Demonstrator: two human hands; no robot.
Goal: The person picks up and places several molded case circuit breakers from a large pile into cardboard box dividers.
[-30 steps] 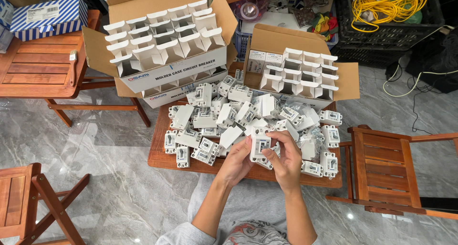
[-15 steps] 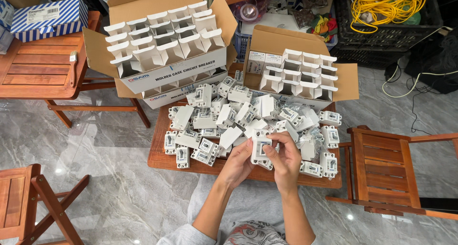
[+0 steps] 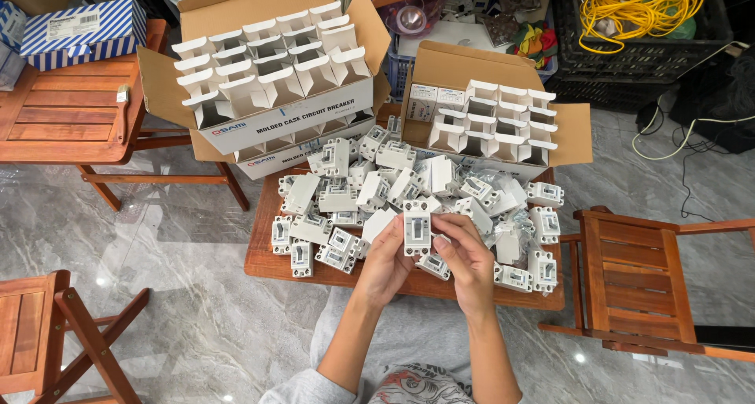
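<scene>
Head view: compared with 0.5 s earlier, the white breaker point(image 3: 418, 228) sits slightly higher and squarer between the hands, just below frame centre. Left hand point(image 3: 387, 256) grips its left edge; right hand point(image 3: 465, 256) grips its right edge. Long axis runs top-to-bottom in frame, front face with toggle toward the camera. Pile of breakers point(image 3: 409, 192) covers the wooden table point(image 3: 267, 264) behind.

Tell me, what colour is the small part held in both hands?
White, with a dark middle strip: the switch block, clearest in the head view.
</scene>
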